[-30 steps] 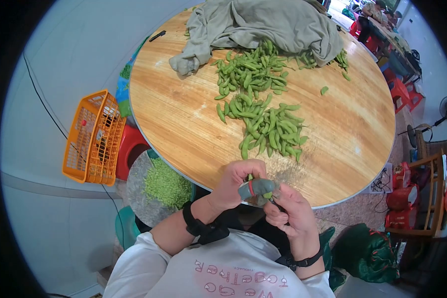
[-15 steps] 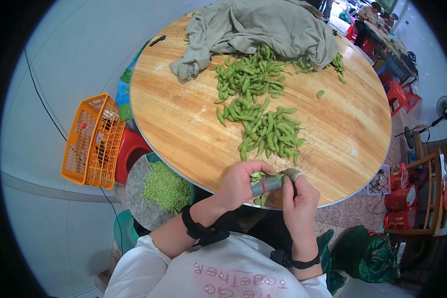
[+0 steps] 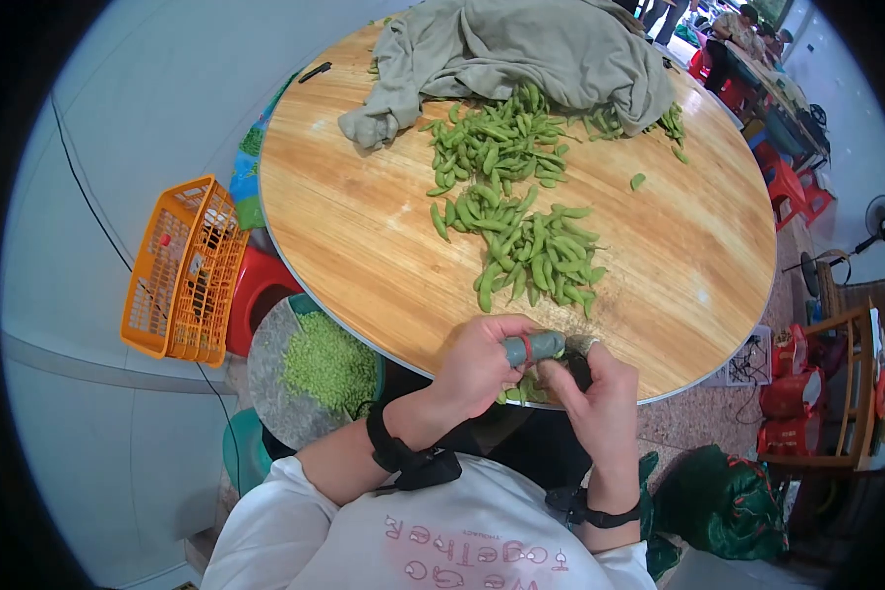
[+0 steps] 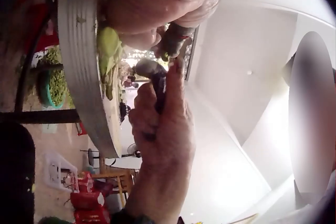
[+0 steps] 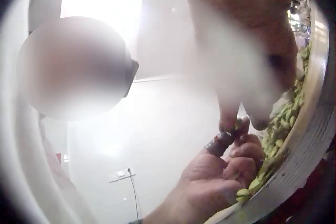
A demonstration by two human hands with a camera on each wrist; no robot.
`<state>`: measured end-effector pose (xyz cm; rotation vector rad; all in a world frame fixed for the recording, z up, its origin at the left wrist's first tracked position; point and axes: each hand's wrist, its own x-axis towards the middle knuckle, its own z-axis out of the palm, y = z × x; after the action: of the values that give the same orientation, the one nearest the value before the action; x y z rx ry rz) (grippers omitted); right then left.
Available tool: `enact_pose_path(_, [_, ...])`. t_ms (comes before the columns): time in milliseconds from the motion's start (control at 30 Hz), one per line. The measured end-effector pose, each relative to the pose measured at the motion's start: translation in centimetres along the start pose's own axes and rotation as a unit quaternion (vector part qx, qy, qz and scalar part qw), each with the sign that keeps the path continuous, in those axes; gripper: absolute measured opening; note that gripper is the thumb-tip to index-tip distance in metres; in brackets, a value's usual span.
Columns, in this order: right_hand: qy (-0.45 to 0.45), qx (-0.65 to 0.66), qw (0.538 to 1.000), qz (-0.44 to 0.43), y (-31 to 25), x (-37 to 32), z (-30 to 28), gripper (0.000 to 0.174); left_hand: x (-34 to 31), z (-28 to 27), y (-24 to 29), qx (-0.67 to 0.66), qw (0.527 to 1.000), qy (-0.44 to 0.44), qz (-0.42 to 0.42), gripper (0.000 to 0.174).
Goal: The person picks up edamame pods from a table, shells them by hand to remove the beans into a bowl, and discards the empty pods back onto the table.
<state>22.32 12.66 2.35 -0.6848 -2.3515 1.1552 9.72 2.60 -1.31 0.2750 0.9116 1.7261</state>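
Note:
At the table's near edge, the left hand (image 3: 477, 369) has curled fingers and a grey-green thumb cover (image 3: 534, 348) with a red band. Facing it is the right hand (image 3: 602, 398), bent at the fingers, with a dark covering on one finger. A small green pod (image 5: 239, 124) is pinched between the two hands in the right wrist view; the fingers hide most of it. Green pods (image 3: 546, 258) lie in a heap beyond the hands. More pods or husks (image 4: 108, 50) rest on the table edge below the left hand.
A grey cloth (image 3: 521, 54) covers the far part of the round table (image 3: 364, 226). Shelled beans (image 3: 329, 364) fill a container at lower left, near an orange basket (image 3: 182, 270) and red stool (image 3: 256, 285). A green sack (image 3: 723, 501) sits at lower right.
Both hands have shifted slightly up and right since the first frame. The covered left thumb has risen from beside the right fingertips to above them, and the right fingers have turned inward.

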Motion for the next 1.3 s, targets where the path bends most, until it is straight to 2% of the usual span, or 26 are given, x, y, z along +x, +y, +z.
enact_pose_path(67, [0.021, -0.029, 0.999, -0.027, -0.4, 0.2, 0.4, 0.022, -0.2, 0.5, 0.4, 0.032, 0.999, 0.011, -0.017, 0.014])
enact_pose_path(133, [0.025, 0.124, 0.992, -0.021, 0.3, 0.1, 1.0, 0.022, -0.3, 0.5, 0.4, 0.043, 0.999, -0.006, 0.006, 0.013])
enact_pose_path(167, [0.024, 0.124, 0.992, -0.022, 0.4, 0.1, 0.7, 0.022, -0.4, 0.5, 0.4, 0.054, 0.998, -0.024, 0.030, 0.013])
enact_pose_path(200, [-0.053, 0.344, 0.930, 0.115, 0.5, 0.1, 0.0, 0.021, -0.4, 0.4, 0.3, 0.052, 0.998, -0.023, 0.030, 0.013])
enact_pose_path(233, [-0.125, 0.537, 0.798, 0.243, 0.6, 0.0, -0.3, 0.021, -0.4, 0.4, 0.2, 0.031, 0.997, -0.049, 0.044, 0.013])
enact_pose_path(267, [-0.125, 0.536, 0.798, 0.244, 0.7, -0.1, -0.3, 0.021, -0.3, 0.4, 0.1, 0.010, 0.995, -0.075, 0.059, 0.014])
enact_pose_path(333, [-0.153, 0.665, 0.681, 0.265, 1.3, -0.2, 0.0, 0.021, -0.5, 0.6, 0.4, -0.041, 0.998, -0.041, 0.013, 0.014])
enact_pose_path(367, [-0.152, 0.661, 0.686, 0.262, 1.5, -0.2, 0.2, 0.021, -0.4, 1.0, 0.7, -0.091, 0.995, -0.010, -0.032, 0.014])
enact_pose_path(400, [-0.109, 0.537, 0.800, 0.245, 1.6, -0.4, 0.9, 0.022, -0.6, 1.6, 1.1, -0.092, 0.995, -0.018, -0.029, 0.014])
enact_pose_path(433, [-0.057, 0.392, 0.892, 0.217, 1.6, -0.3, 1.3, 0.022, -0.8, 2.4, 1.5, -0.073, 0.994, 0.061, -0.043, 0.014])
enact_pose_path(467, [-0.021, 0.222, 0.973, 0.065, 1.3, -0.1, 1.5, 0.023, -0.7, 3.0, 1.6, -0.056, 0.988, 0.133, -0.057, 0.013])
enact_pose_path(500, [-0.004, 0.048, 0.999, 0.009, -0.2, 0.0, 1.0, 0.021, -0.4, 2.1, 1.0, -0.021, 0.997, 0.070, -0.027, 0.013])
enact_pose_path(533, [0.024, -0.061, 0.995, -0.080, -0.3, -0.1, 1.1, 0.019, -0.2, 1.1, 0.7, 0.012, 1.000, 0.006, 0.003, 0.013])
enact_pose_path(600, [0.014, -0.116, 0.987, -0.115, 0.0, 0.1, 1.6, 0.019, -0.1, 0.7, 0.6, 0.216, 0.974, 0.062, -0.004, 0.011])
enact_pose_path(667, [-0.075, -0.082, 0.989, -0.094, 0.3, 0.5, 0.9, 0.015, 0.2, 0.6, 0.3, 0.238, 0.969, 0.055, 0.039, 0.009])
enact_pose_path(700, [-0.068, -0.087, 0.989, -0.094, 0.5, 0.7, 0.6, 0.015, 0.4, 0.5, 0.3, 0.259, 0.960, 0.068, 0.080, 0.008])
enact_pose_path(767, [-0.039, 0.110, 0.992, -0.045, 1.0, 0.9, 0.2, 0.013, 0.5, 0.9, 0.7, 0.302, 0.943, 0.062, 0.127, 0.009])
enact_pose_path(800, [-0.037, 0.109, 0.992, -0.047, 1.5, 1.2, 0.3, 0.013, 0.5, 1.0, 0.9, 0.343, 0.921, 0.062, 0.173, 0.012])
enact_pose_path(867, [0.057, 0.165, 0.984, -0.039, 2.5, 1.7, 0.6, 0.022, 0.5, 1.1, 0.9, 0.394, 0.898, 0.050, 0.189, 0.018])
enact_pose_path(1000, [-0.031, 0.108, 0.993, -0.033, 2.3, 1.9, 0.5, 0.025, 0.2, 1.1, 1.0, 0.487, 0.846, -0.021, 0.215, 0.034])
enact_pose_path(1067, [-0.023, 0.139, 0.989, -0.037, 3.7, 2.1, 1.8, 0.020, 0.3, 0.7, 0.7, 0.491, 0.845, -0.036, 0.211, 0.039])
enact_pose_path(1167, [0.041, 0.280, 0.957, -0.068, 2.6, 2.3, 2.3, 0.014, 0.1, 0.8, 0.8, 0.433, 0.865, -0.034, 0.250, 0.031])
enact_pose_path(1200, [-0.034, 0.425, 0.900, 0.085, 2.1, 2.0, 1.4, 0.012, 0.0, 1.0, 1.3, 0.459, 0.840, -0.063, 0.281, 0.025])
enact_pose_path(1233, [-0.107, 0.548, 0.796, 0.234, 1.5, 1.9, 0.7, 0.011, -0.1, 1.1, 1.6, 0.484, 0.813, -0.092, 0.311, 0.020])
enact_pose_path(1267, [-0.107, 0.548, 0.796, 0.234, 1.4, 1.9, 0.9, 0.011, -0.1, 1.2, 1.7, 0.483, 0.813, -0.093, 0.311, 0.020])
enact_pose_path(1300, [-0.109, 0.599, 0.750, 0.257, 1.4, 1.8, 1.2, 0.011, -0.1, 1.3, 1.8, 0.490, 0.797, -0.092, 0.341, 0.016])
